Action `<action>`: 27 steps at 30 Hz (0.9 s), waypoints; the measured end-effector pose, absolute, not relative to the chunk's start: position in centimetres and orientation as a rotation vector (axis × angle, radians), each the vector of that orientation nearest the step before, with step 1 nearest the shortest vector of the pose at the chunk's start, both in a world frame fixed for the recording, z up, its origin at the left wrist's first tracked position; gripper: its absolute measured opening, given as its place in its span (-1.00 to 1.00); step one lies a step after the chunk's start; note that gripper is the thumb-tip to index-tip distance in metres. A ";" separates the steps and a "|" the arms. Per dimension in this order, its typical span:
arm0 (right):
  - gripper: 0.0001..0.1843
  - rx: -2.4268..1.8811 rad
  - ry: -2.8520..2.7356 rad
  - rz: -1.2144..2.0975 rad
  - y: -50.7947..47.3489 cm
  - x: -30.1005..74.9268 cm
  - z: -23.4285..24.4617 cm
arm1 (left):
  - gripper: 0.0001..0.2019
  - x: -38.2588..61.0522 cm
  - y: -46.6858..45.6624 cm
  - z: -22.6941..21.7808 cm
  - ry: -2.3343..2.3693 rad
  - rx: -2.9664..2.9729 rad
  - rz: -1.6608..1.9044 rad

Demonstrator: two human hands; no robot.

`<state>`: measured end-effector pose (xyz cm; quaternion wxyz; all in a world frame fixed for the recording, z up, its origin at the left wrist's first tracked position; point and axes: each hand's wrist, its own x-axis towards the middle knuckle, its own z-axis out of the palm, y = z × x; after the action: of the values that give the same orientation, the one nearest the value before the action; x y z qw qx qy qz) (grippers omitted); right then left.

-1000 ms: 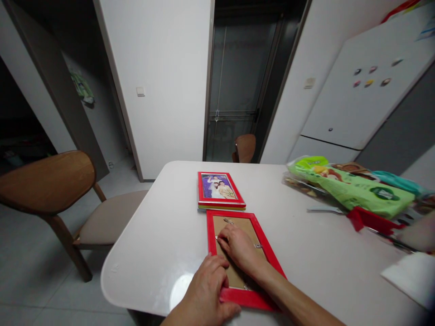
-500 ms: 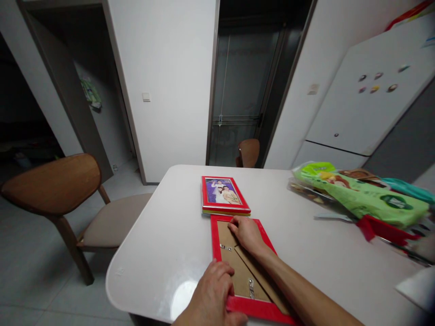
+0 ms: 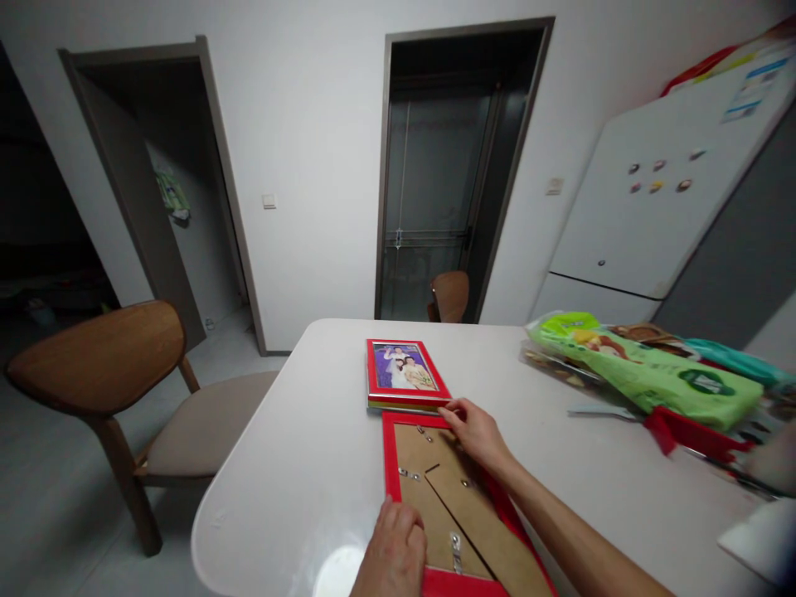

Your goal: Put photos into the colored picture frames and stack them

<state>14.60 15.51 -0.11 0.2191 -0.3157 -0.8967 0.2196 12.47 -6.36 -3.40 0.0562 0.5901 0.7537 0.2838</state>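
Observation:
A red picture frame (image 3: 390,456) lies face down on the table, with its brown backing board (image 3: 414,514) and metal clips showing. My left hand (image 3: 393,547) is closed around the frame's left edge near the bottom corner; its thumb is hidden. At the far right corner, the bent fingers of my right hand (image 3: 476,433) are closed on the frame's top edge. Just beyond it, touching or nearly touching, rests a stack topped by a red framed photo (image 3: 404,366) of people on a purple background.
On the white table (image 3: 298,464), a green package (image 3: 659,369), a light-coloured knife-like tool (image 3: 600,412) and a red object (image 3: 690,435) lie at the right. A wooden chair (image 3: 99,356) stands at the left. Behind are a doorway and a white fridge (image 3: 659,215).
My right hand has moved from the backing board to the frame's far right corner, uncovering another clip. My left hand still holds the left edge. The view has tilted up slightly.

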 end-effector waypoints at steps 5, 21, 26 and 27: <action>-0.72 -0.797 -2.532 0.643 14.9 17.6 -0.1 | -0.53 12.5 -6.5 -4.4 2.270 1.929 0.918; -0.85 -0.869 -2.620 0.440 13.3 13.5 -1.2 | -0.51 13.4 -5.7 -6.6 2.382 1.963 1.042; -0.75 -0.835 -2.594 0.494 13.8 14.4 -0.9 | -0.85 13.7 -6.1 -5.9 2.380 1.986 0.982; -0.75 -0.809 -2.592 0.508 13.9 14.7 -0.7 | -0.86 13.8 -6.2 -5.6 2.370 1.986 0.984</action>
<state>14.74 13.87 -0.72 0.1887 -0.2875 -0.9215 0.1808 13.80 -6.19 -5.61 -0.0514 0.6112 0.7294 0.3028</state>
